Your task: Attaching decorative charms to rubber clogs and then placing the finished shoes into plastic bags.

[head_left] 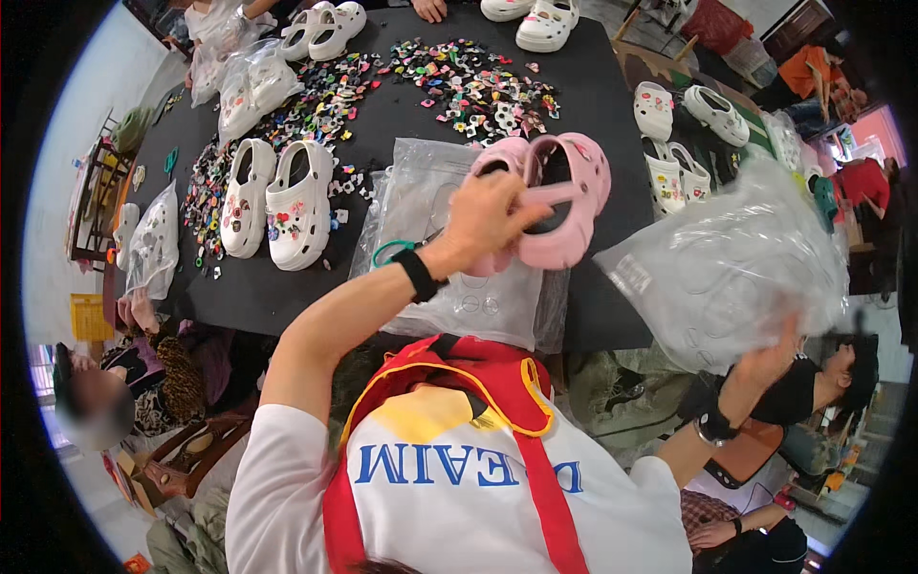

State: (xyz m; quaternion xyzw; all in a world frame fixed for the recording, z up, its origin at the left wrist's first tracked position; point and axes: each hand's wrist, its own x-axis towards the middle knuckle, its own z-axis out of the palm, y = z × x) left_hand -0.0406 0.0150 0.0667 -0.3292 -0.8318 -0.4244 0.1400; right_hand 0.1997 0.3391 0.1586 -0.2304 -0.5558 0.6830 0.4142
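Note:
A pair of pale pink clogs [566, 241] is in my left hand [483, 218], fingers closed around them near the straps, above the table. Out to the right, my right hand [770, 359] grips the lower edge of a large clear plastic bag [717, 277], which billows up; its fingertips are partly blurred. Beneath the pink clogs lie flat clear plastic bags [421, 177] in a stack. A green scissor-like handle [384, 251] shows beside my left wrist. White clogs [298, 215] with colourful charms stand to the left of the stack.
Heaps of small colourful charms [488, 91] cover much of the black table [382, 105]. More white clogs [665, 182] stand on the right, and others [330, 29] at the far side. Bagged clogs [253, 91] are at far left. Co-workers sit around, one hand [430, 10] resting opposite.

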